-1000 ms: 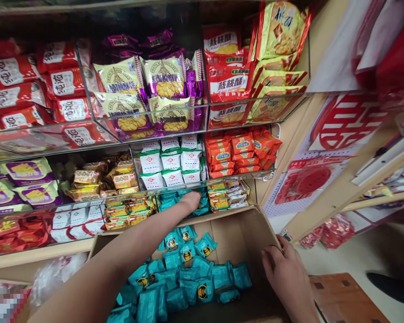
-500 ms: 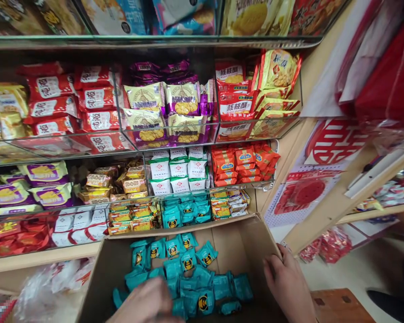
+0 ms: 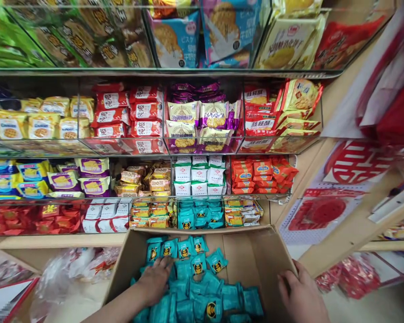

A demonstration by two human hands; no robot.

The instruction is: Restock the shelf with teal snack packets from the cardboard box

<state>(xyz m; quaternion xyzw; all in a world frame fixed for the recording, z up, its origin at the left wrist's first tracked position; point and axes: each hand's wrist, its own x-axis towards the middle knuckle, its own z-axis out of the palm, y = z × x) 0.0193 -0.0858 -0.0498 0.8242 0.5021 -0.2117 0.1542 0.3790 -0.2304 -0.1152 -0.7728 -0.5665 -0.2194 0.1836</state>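
Note:
A cardboard box (image 3: pixel 245 242) stands right in front of me, holding many small teal snack packets (image 3: pixel 207 307) with a black and yellow emblem. My left hand (image 3: pixel 155 280) reaches into the box and rests on packets at its left side. Its fingers are slightly apart, pointing toward the far wall; the tips are partly hidden among the packets. Over the right rim of the box my right hand (image 3: pixel 301 289) is closed, thumb inside and fingers over the edge. Matching teal packets (image 3: pixel 200 213) sit in a shelf compartment just behind the box.
Shelves with clear dividers hold wrapped snacks, among them white packets (image 3: pixel 199 175), orange packets (image 3: pixel 256 172) and red packets (image 3: pixel 144 112). A wooden shelf edge (image 3: pixel 63 240) runs left of the box. Plastic bags (image 3: pixel 62 273) lie below it. Red decorations (image 3: pixel 318 211) hang at the right.
My left hand, blurred earlier near the bottom, has moved forward and left onto the packets. My right hand keeps its hold on the rim. The view has shifted, showing more shelf above and left.

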